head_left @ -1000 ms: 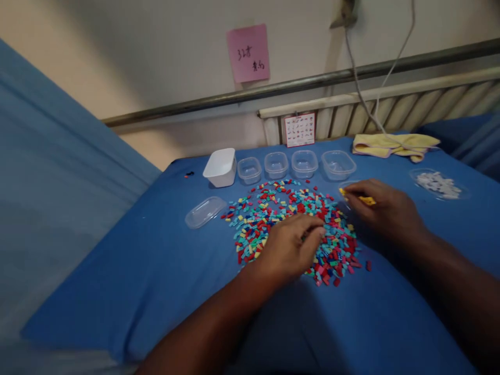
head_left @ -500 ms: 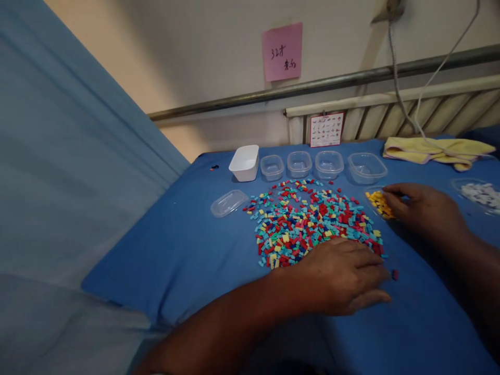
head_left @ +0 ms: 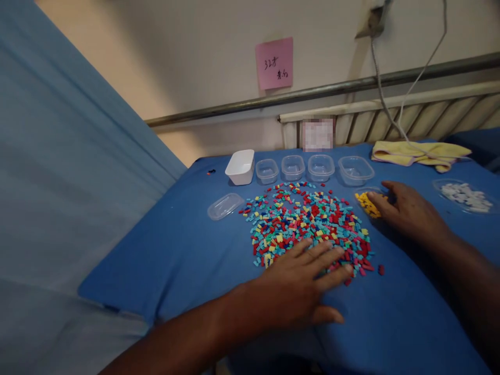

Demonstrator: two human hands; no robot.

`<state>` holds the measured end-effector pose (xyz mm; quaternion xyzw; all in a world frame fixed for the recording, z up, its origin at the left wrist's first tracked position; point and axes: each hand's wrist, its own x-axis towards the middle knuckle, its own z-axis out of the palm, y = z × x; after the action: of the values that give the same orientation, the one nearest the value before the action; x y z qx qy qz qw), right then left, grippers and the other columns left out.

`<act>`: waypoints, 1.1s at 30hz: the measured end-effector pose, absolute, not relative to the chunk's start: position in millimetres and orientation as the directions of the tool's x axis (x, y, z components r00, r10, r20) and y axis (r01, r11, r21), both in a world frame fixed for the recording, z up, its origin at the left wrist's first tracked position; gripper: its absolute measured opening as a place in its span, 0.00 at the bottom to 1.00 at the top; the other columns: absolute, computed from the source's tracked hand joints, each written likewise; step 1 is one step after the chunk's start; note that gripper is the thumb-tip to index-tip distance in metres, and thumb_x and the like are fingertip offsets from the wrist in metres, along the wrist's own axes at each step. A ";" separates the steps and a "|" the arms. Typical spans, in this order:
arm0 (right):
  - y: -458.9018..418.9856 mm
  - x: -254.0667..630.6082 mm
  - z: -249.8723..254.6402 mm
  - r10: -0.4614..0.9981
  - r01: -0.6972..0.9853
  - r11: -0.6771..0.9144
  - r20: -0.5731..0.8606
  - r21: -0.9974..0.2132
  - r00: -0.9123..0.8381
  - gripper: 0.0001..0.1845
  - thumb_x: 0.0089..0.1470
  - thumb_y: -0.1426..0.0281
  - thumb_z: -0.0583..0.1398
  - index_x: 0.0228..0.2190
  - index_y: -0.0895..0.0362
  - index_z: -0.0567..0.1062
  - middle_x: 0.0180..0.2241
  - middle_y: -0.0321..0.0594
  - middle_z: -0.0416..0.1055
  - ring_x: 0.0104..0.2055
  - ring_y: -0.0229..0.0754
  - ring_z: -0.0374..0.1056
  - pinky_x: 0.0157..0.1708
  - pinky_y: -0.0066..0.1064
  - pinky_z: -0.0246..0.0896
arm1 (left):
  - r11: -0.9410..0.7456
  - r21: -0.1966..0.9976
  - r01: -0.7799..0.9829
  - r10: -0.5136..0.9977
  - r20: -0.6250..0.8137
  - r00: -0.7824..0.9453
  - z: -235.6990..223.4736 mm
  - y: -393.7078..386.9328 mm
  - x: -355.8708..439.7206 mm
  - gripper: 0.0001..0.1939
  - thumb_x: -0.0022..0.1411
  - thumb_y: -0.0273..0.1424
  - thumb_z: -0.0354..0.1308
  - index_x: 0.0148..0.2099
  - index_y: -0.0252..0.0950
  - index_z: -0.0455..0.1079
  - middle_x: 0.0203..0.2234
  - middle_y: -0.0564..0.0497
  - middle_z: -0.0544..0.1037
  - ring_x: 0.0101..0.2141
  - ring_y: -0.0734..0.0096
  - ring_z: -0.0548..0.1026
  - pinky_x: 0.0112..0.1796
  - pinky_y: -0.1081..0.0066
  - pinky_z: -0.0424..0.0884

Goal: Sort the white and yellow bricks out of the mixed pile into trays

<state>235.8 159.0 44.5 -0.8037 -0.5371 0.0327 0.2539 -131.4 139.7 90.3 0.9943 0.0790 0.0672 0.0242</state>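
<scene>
A wide heap of small building bricks (head_left: 297,224) in red, light blue, cream, green and dark blue is spread over the blue cloth. My left hand (head_left: 297,284) lies palm down on its near edge, fingers spread, covering some bricks. Yellow bricks (head_left: 366,204) sit in a shallow clear lid right of the heap. Over that lid's right side is my right hand (head_left: 410,213), thumb and fingers apart, the thumb above the yellow bricks. No brick shows in its fingers. One dark red brick (head_left: 381,270) lies apart near the heap's lower right.
Behind the heap stand a white tub (head_left: 240,167) and several clear containers (head_left: 292,167). An empty clear lid (head_left: 225,206) lies left. White bricks (head_left: 466,197) fill a lid at right, near a yellow cloth (head_left: 420,153). A blue curtain (head_left: 78,156) hangs at left.
My left hand has shifted left and its fingers have spread, uncovering bricks at the heap's lower right. My right hand's fingers have parted over the yellow bricks. The view has shifted slightly.
</scene>
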 end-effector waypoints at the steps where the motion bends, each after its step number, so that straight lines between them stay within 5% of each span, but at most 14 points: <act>1: 158.7 234.0 44.0 0.886 0.850 -0.284 0.218 -0.444 0.410 0.46 0.70 0.42 0.52 0.68 0.69 0.71 0.65 0.67 0.73 0.67 0.69 0.71 0.67 0.55 0.64 | -0.971 0.103 0.214 0.224 0.100 0.969 87.7 147.0 -137.9 0.44 0.80 0.60 0.45 0.82 0.35 0.53 0.80 0.41 0.49 0.79 0.48 0.49 0.76 0.46 0.44; 6: 159.2 230.5 29.5 0.911 0.876 -0.226 0.225 -0.427 0.345 0.50 0.67 0.39 0.56 0.69 0.69 0.68 0.68 0.70 0.69 0.69 0.72 0.67 0.69 0.57 0.63 | -0.862 0.198 0.467 0.464 -0.065 0.883 86.2 178.7 -148.5 0.47 0.79 0.63 0.40 0.84 0.37 0.47 0.80 0.42 0.46 0.79 0.48 0.44 0.76 0.41 0.43; 12: 162.5 230.3 17.8 0.905 0.903 -0.224 0.265 -0.366 0.332 0.49 0.64 0.42 0.58 0.70 0.67 0.66 0.68 0.67 0.70 0.69 0.70 0.67 0.69 0.57 0.64 | -0.785 0.209 0.583 0.565 -0.142 0.813 92.0 219.0 -124.6 0.46 0.80 0.63 0.32 0.84 0.37 0.44 0.81 0.47 0.41 0.80 0.51 0.42 0.76 0.42 0.43; 18: 162.2 230.7 23.3 0.895 0.899 -0.242 0.274 -0.365 0.352 0.46 0.65 0.48 0.58 0.71 0.68 0.65 0.69 0.68 0.68 0.71 0.68 0.65 0.71 0.54 0.61 | -0.729 0.148 0.668 0.651 -0.149 0.744 97.4 245.7 -96.2 0.47 0.81 0.62 0.32 0.84 0.31 0.46 0.81 0.42 0.41 0.80 0.50 0.41 0.76 0.44 0.40; 26: 156.1 237.4 18.5 0.906 0.898 -0.225 0.257 -0.377 0.336 0.50 0.67 0.44 0.57 0.71 0.74 0.63 0.69 0.74 0.66 0.72 0.74 0.63 0.70 0.59 0.60 | -0.851 0.203 0.484 0.480 -0.073 0.874 91.5 173.6 -89.9 0.49 0.79 0.65 0.32 0.84 0.35 0.46 0.81 0.45 0.42 0.80 0.52 0.41 0.76 0.40 0.39; 33: 153.2 243.4 22.6 0.914 0.898 -0.279 0.192 -0.340 0.357 0.51 0.64 0.38 0.56 0.69 0.68 0.67 0.65 0.74 0.70 0.66 0.78 0.68 0.63 0.62 0.65 | -0.830 0.114 0.545 0.537 -0.096 0.838 97.8 158.8 -133.0 0.43 0.81 0.61 0.33 0.84 0.39 0.47 0.81 0.50 0.40 0.80 0.55 0.41 0.77 0.44 0.39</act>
<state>243.4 153.2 22.6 -0.7995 -0.5666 0.0204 0.1984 -133.0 158.8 97.8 0.9562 0.2831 -0.0298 0.0682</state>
